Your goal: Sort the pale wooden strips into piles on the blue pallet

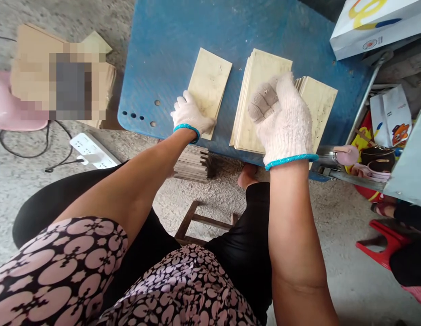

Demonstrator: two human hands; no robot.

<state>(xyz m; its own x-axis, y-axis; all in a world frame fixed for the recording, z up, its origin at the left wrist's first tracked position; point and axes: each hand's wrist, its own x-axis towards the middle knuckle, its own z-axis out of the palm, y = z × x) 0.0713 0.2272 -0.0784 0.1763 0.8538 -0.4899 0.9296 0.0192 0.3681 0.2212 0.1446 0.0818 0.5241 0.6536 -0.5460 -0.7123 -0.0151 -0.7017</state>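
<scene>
Both my hands wear white knit gloves with blue cuffs. My left hand (189,116) lies flat on the near corner of a single pale wooden sheet (210,88) on the blue table (169,40). My right hand (281,118) hovers with fingers curled over a thick stack of the same pale sheets (256,90). Whether it grips any sheet is hidden by the glove. A second stack (321,106) leans just right of that hand.
A pile of darker sheets (193,164) sits on the concrete floor under the table edge, beside a wooden stool frame (196,222). A white power strip (93,151) and cardboard lie at left. A white box (376,27), metal parts and a red stool (383,246) crowd the right.
</scene>
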